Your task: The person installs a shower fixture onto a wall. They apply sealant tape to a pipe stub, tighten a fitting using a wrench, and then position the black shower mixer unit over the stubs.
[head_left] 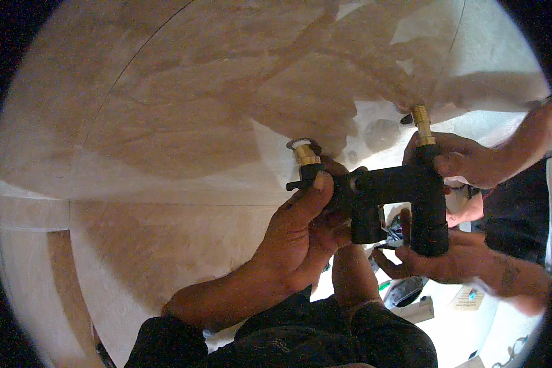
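Observation:
A black mixer tap (pixel 398 178) with a blocky, looped body is held up at a stone-patterned wall. My left hand (pixel 303 224) is closed around its left end, thumb on the black collar below a brass fitting (pixel 305 152). That fitting meets a round opening in the wall. My right hand (pixel 348 240) reaches up behind the tap body; its fingers are mostly hidden. Another person's upper hand (pixel 463 161) grips the right collar, beneath a second threaded brass fitting (pixel 421 122). Their lower hand (pixel 417 260) is at the tap's lower right end.
The patterned wall (pixel 184 110) spans the top and left, with thin joint lines. A ledge or recess edge (pixel 58 245) stands at far left. The other person, in dark clothing (pixel 515 208), is close on the right. Below lie a dark object (pixel 405 291) and a paper label (pixel 470 299) on a white surface.

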Action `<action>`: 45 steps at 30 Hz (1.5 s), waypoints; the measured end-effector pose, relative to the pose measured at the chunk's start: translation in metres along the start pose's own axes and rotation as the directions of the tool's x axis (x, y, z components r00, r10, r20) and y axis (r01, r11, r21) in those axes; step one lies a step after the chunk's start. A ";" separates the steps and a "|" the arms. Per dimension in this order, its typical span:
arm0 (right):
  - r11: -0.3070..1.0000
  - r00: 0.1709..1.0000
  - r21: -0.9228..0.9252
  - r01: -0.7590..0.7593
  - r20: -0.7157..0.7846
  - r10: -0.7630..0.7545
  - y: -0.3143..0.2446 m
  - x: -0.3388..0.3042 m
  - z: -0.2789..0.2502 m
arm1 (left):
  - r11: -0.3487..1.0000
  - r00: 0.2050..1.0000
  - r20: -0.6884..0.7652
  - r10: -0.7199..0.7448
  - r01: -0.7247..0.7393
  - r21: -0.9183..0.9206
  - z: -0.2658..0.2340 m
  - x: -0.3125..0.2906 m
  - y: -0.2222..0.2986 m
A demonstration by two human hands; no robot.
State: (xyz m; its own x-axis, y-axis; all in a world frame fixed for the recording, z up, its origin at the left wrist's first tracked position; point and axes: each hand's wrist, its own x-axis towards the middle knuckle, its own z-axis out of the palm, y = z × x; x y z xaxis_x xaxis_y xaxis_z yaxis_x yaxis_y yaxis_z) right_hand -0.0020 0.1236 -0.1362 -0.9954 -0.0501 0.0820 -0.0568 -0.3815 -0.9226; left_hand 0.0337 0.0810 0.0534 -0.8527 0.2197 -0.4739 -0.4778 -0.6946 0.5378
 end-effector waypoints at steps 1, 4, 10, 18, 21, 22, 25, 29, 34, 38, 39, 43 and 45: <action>1.000 1.000 -0.012 -0.001 -0.005 0.001 0.000 -0.003 0.002 | 1.000 1.000 0.005 0.001 -0.001 -0.028 -0.001 0.001 -0.002; 0.999 1.000 -0.051 0.016 -0.026 -0.017 -0.001 -0.007 0.010 | 0.999 0.999 -0.051 -0.004 0.002 -0.051 0.005 0.000 -0.003; 0.992 0.995 -0.122 0.027 -0.094 -0.039 -0.003 -0.027 0.030 | 0.994 1.000 0.028 0.008 -0.005 -0.108 0.000 0.002 0.003; 0.979 0.980 -0.201 0.043 -0.182 -0.081 -0.008 -0.047 0.059 | 0.990 0.995 0.104 -0.005 0.020 -0.141 -0.006 0.017 0.008; 0.976 0.977 -0.211 0.061 -0.186 -0.101 -0.009 -0.052 0.070 | 0.992 0.998 0.066 0.008 0.000 -0.127 -0.009 0.020 0.005; 0.975 0.977 -0.217 0.055 -0.190 -0.097 -0.011 -0.055 0.074 | 0.993 0.998 0.063 -0.006 0.013 -0.115 -0.010 0.021 0.003; 0.971 0.975 -0.230 0.056 -0.195 -0.103 -0.010 -0.062 0.077 | 0.992 0.997 0.074 0.000 0.009 -0.125 -0.007 0.020 0.001; 0.971 0.976 -0.235 0.052 -0.194 -0.099 -0.013 -0.065 0.077 | 0.993 0.996 0.086 0.009 0.001 -0.121 -0.004 0.020 0.003; 0.968 0.978 -0.245 0.048 -0.188 -0.096 -0.012 -0.057 0.066 | 0.995 0.997 0.073 0.026 -0.018 -0.100 -0.001 0.018 0.004; 0.966 0.979 -0.253 0.051 -0.181 -0.099 -0.016 -0.064 0.071 | 0.994 0.998 0.066 0.019 -0.012 -0.105 0.000 0.019 0.004; 0.966 0.980 -0.253 0.050 -0.176 -0.097 -0.018 -0.065 0.067 | 0.995 0.998 0.069 0.015 -0.008 -0.102 -0.001 0.019 0.004; 0.971 0.986 -0.239 0.028 -0.155 -0.066 -0.027 -0.070 0.041 | 0.995 0.999 0.049 0.004 0.001 -0.101 -0.004 0.019 0.004; 0.966 0.983 -0.256 0.039 -0.164 -0.083 -0.026 -0.073 0.055 | 0.994 0.999 0.051 0.014 -0.008 -0.109 -0.003 0.018 0.003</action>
State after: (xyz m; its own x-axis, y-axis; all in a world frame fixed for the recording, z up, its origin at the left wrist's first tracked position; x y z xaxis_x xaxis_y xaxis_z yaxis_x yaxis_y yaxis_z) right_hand 0.0769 0.0859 -0.0976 -0.9864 0.1336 0.0953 -0.1132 -0.1340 -0.9845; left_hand 0.0171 0.0807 0.0444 -0.8690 0.2447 -0.4302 -0.4450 -0.7667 0.4628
